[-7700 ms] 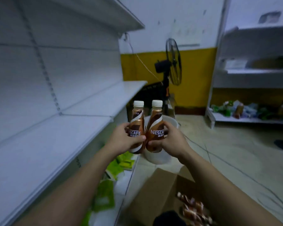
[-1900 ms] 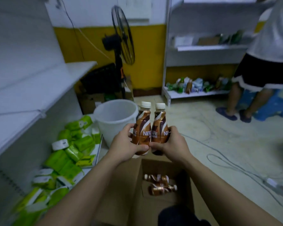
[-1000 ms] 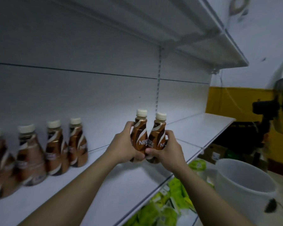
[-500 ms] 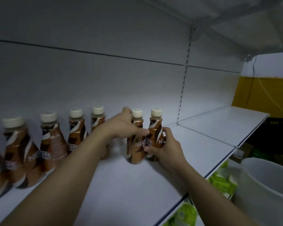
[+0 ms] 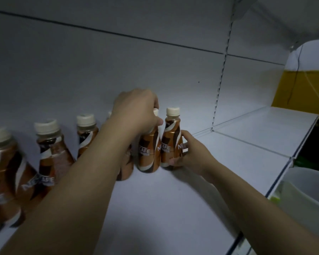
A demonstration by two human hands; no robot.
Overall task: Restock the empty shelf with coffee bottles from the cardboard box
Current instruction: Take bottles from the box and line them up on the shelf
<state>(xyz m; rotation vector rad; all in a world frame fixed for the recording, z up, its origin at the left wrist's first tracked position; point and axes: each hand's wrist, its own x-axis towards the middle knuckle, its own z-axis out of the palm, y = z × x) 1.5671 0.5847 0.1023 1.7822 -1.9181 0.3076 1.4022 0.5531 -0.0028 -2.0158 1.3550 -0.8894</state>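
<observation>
Two brown coffee bottles with cream caps stand side by side on the white shelf (image 5: 164,208), near its back wall. My left hand (image 5: 136,111) grips the neck and cap of the left bottle (image 5: 147,153) from above. My right hand (image 5: 190,153) holds the lower body of the right bottle (image 5: 170,142) from its right side. A row of several more coffee bottles (image 5: 50,153) runs along the shelf to the left, partly hidden by my left forearm. The cardboard box is out of view.
The shelf continues bare to the right past a slotted upright (image 5: 219,85). A white bucket (image 5: 306,196) stands below the shelf's front edge at the right. Another shelf (image 5: 284,13) hangs overhead. A yellow wall (image 5: 302,89) shows at the far right.
Both bottles now stand on the shelf beside the row. My left hand has shifted up from the bottle's body to its neck and cap. The camera has moved closer.
</observation>
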